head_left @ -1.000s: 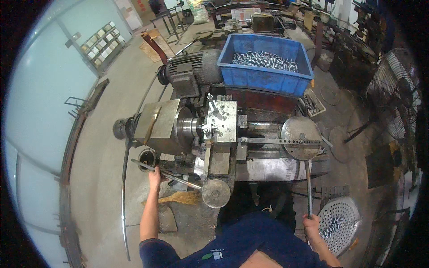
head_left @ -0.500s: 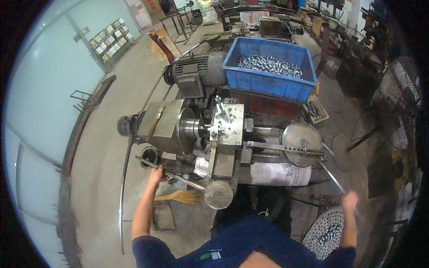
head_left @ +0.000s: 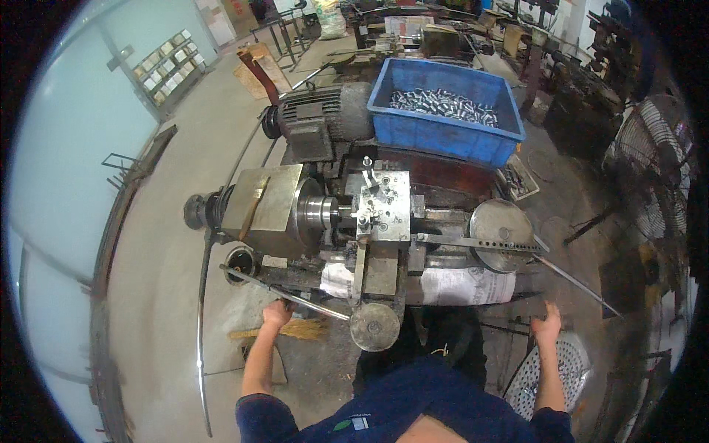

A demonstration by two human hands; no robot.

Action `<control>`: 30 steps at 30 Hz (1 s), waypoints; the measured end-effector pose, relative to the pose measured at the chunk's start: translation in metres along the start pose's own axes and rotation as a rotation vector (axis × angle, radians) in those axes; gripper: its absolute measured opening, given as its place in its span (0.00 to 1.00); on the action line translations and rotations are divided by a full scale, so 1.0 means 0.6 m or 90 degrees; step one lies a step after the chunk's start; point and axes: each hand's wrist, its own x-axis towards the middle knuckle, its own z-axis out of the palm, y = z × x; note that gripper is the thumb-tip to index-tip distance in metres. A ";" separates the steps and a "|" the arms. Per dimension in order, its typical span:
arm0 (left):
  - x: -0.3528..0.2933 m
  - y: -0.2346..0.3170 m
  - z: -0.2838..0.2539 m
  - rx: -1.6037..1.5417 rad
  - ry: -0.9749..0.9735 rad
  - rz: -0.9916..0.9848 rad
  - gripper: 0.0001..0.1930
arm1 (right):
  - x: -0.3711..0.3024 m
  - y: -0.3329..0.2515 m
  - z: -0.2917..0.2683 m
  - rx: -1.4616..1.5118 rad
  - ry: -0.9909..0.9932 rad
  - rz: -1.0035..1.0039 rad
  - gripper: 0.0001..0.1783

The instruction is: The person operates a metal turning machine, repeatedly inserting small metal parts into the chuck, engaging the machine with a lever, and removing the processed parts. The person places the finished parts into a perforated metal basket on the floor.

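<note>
In front of me is a small metal lathe with a round chuck and a steel tool block just right of it. My left hand is closed just under the long steel lever on the round handwheel. Its fingertips meet a dark spot, and what they grip is hidden. Over on the right, my right hand is empty with thumb and fingers apart. It sits below and left of a metal rod that slants down from the large disc.
A blue bin of small metal parts stands behind the lathe, beside an electric motor. Below my right forearm is a perforated metal tray. A straw broom lies under the lever. A caged fan stands at right.
My right hand has let go of the slanting rod and come inward to the left. My left hand has moved down and right along the lever. The tool block sits slightly further from the chuck.
</note>
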 end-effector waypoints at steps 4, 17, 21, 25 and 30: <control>-0.002 0.046 0.136 -0.152 0.169 -0.182 0.21 | -0.023 -0.013 0.000 0.035 -0.065 -0.024 0.22; 0.007 -0.041 0.059 -0.015 -0.086 -0.001 0.26 | 0.168 -0.259 -0.097 0.252 -0.043 -0.258 0.19; -0.035 -0.077 -0.055 -0.155 0.002 0.040 0.26 | 0.217 -0.441 -0.112 0.296 -0.042 -0.417 0.18; -0.136 -0.138 -0.216 -0.231 0.217 -0.078 0.17 | 0.233 -0.635 -0.062 0.382 -0.119 -0.603 0.20; -0.232 -0.244 -0.264 -0.129 0.507 -0.127 0.16 | 0.218 -0.809 0.046 0.315 -0.148 -0.695 0.17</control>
